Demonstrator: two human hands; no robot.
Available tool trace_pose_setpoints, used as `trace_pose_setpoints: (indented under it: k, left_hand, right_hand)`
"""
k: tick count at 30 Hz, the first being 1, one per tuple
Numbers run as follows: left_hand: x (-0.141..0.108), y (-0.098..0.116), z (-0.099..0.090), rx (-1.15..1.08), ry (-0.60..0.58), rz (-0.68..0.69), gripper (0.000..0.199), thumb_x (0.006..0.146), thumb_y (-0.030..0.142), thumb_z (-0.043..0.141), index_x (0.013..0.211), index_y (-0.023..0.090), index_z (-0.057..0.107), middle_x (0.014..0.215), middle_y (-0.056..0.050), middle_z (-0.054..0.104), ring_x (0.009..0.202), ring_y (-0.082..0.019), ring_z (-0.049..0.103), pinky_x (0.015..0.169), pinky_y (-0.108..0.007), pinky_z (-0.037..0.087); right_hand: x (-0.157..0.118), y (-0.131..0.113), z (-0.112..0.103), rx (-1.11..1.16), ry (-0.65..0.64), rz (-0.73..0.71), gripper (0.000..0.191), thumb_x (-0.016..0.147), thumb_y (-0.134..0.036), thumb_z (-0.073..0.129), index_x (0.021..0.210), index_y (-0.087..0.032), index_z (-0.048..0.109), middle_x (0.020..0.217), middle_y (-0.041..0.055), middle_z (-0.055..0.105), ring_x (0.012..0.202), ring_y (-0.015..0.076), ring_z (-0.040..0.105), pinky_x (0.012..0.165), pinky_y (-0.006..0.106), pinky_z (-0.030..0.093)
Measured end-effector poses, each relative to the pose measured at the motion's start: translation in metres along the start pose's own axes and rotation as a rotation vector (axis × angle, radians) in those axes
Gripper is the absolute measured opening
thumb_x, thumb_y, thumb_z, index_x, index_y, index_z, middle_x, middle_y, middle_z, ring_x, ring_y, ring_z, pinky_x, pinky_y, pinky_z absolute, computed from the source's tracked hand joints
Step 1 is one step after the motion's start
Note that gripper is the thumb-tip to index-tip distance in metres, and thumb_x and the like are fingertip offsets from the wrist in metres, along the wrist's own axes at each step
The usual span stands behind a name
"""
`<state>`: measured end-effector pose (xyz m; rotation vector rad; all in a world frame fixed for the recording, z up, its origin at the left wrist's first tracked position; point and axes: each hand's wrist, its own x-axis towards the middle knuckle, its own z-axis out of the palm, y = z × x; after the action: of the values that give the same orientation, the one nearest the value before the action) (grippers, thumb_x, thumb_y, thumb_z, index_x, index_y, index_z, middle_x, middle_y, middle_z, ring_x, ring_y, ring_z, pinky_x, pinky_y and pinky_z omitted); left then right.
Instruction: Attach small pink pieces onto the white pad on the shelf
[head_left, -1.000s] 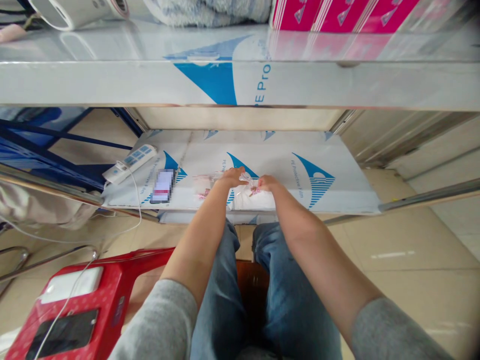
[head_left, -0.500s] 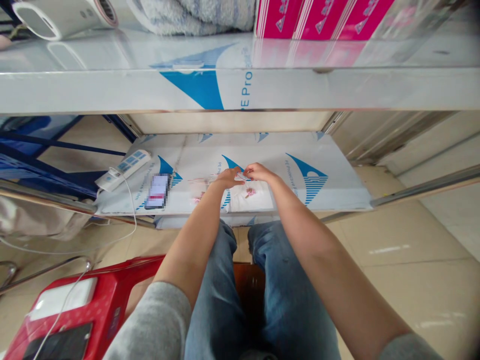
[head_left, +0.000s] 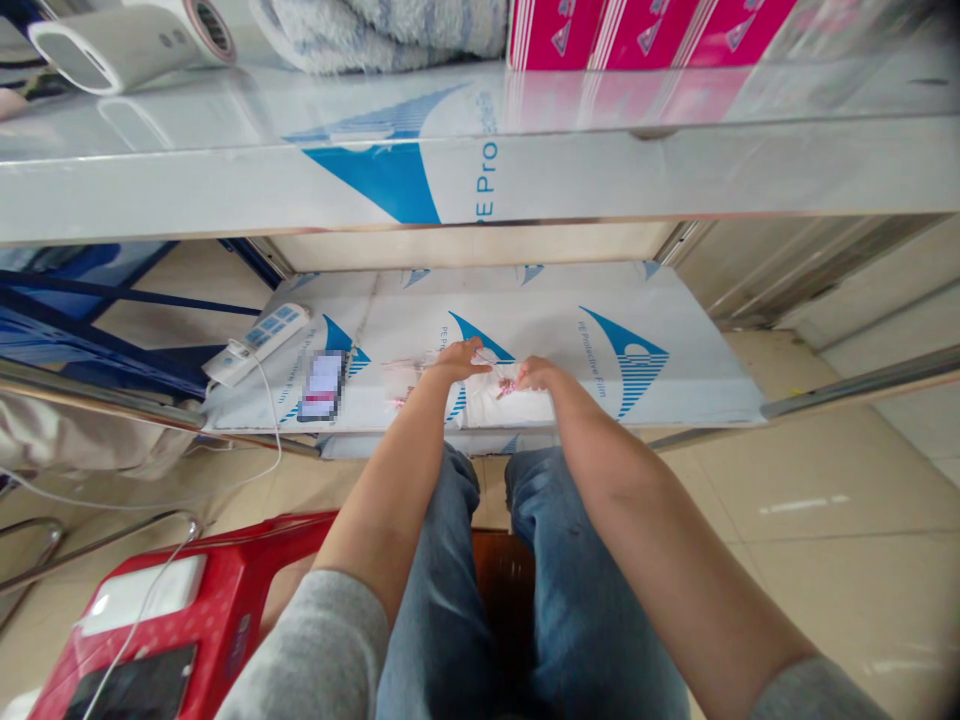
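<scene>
A white sheet or cloth (head_left: 517, 410) lies on the lower shelf at its front edge. On it rests a small cluster of pink pieces (head_left: 506, 387), too small to name. My left hand (head_left: 456, 360) is over the sheet's upper left corner, its fingers curled and the thumb stretched toward the right. Something pale and thin shows by its fingertips; I cannot make out what it is. My right hand (head_left: 538, 373) is lower on the right side, its fingers pressed together right beside the pink pieces. Whatever is between those fingertips is hidden.
Pink strands (head_left: 401, 400) lie left of my left hand. Farther left are a phone (head_left: 322, 385) and a white power strip (head_left: 259, 345) with a cable. An upper shelf (head_left: 600, 170) crosses overhead, carrying pink boxes (head_left: 645, 35). A red stool (head_left: 247, 570) stands at my left.
My right hand has moved away from my left hand, down and to the right, to the pink pieces. My left hand stays nearly in place. The view has shifted slightly.
</scene>
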<state>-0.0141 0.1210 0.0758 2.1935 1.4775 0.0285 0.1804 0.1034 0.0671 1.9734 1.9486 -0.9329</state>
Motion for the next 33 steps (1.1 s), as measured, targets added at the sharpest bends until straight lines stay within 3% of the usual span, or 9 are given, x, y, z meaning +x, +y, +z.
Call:
trace_pose_setpoints:
  k: [4,9,24,33]
  left_hand:
    - [0.002,-0.001,0.002,0.014,-0.001,0.004,0.058,0.072,0.051,0.059,0.120,0.021,0.047,0.118,-0.007,0.059,0.106,-0.023,0.055,0.087,-0.030,0.044]
    - [0.003,-0.001,0.003,0.029,-0.002,-0.005,0.059,0.072,0.052,0.058,0.122,0.022,0.045,0.119,-0.008,0.058,0.107,-0.024,0.054,0.087,-0.031,0.044]
    - [0.000,0.001,0.000,0.026,-0.003,0.018,0.056,0.073,0.051,0.058,0.119,0.022,0.047,0.114,-0.007,0.060,0.104,-0.024,0.056,0.084,-0.031,0.045]
    - [-0.002,0.000,0.000,0.025,-0.014,0.008,0.055,0.073,0.049,0.058,0.119,0.020,0.046,0.115,-0.008,0.059,0.104,-0.024,0.056,0.085,-0.031,0.044]
  right_hand:
    - [0.000,0.000,0.004,-0.036,-0.065,0.021,0.018,0.063,-0.026,0.071,0.075,-0.013,0.069,0.067,0.0072,0.065,0.063,0.0177,0.061,0.055,0.023,0.044]
    - [0.003,-0.002,0.003,-0.057,-0.057,0.058,0.027,0.063,-0.032,0.072,0.084,-0.015,0.069,0.073,0.0076,0.067,0.071,0.0197,0.063,0.059,0.024,0.045]
    - [0.004,-0.004,0.006,-0.100,-0.090,0.019,0.023,0.067,-0.027,0.066,0.086,-0.016,0.070,0.081,0.0093,0.069,0.075,0.0202,0.064,0.062,0.025,0.046]
    - [0.017,0.002,0.011,-0.085,-0.079,0.037,0.034,0.062,-0.038,0.071,0.087,-0.016,0.069,0.079,0.0101,0.068,0.077,0.0224,0.064,0.062,0.026,0.047]
